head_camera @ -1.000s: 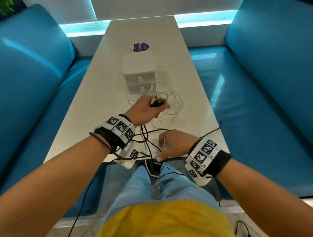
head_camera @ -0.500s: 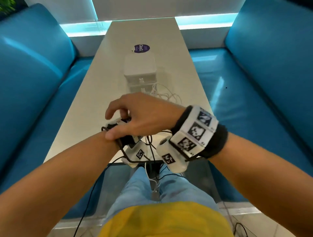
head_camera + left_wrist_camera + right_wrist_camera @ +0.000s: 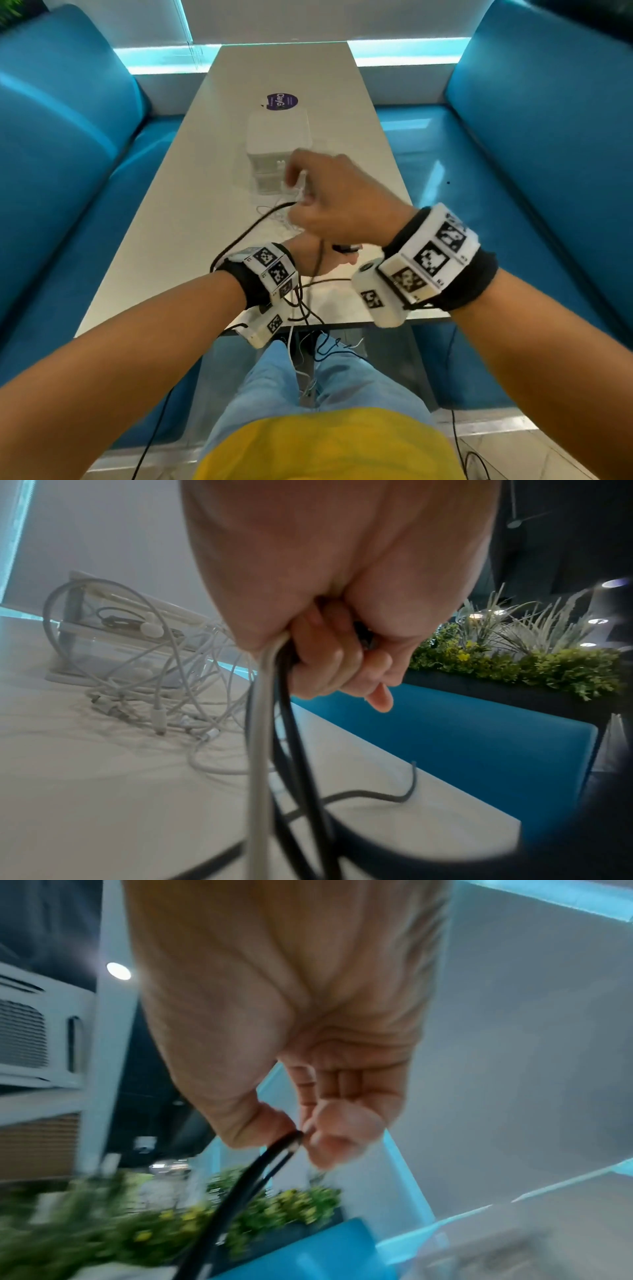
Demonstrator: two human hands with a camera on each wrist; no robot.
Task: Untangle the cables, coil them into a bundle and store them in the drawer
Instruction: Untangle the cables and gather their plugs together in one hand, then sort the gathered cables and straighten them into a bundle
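Observation:
A black cable [image 3: 246,229] loops over the table from my right hand [image 3: 325,205], which is raised above my left hand [image 3: 308,257]. In the right wrist view, the right hand's [image 3: 301,1137] thumb and fingers pinch the black cable [image 3: 240,1191]. In the left wrist view, my left hand [image 3: 342,656] grips a black cable [image 3: 291,723] and a white cable [image 3: 257,723] together in a fist. A tangle of white cables [image 3: 154,683] lies on the table in front of the white drawer unit [image 3: 277,144]. The right hand hides part of that tangle in the head view.
The long white table [image 3: 171,240] runs between two blue benches [image 3: 68,154]. A purple sticker [image 3: 282,101] lies behind the drawer unit. Cables hang off the near table edge onto my lap [image 3: 308,359]. Planters [image 3: 514,656] stand behind the right bench.
My right hand left the near table edge, crossed over my left wrist and rose forward with the black cable. My left hand drew back from the tangle toward the near edge.

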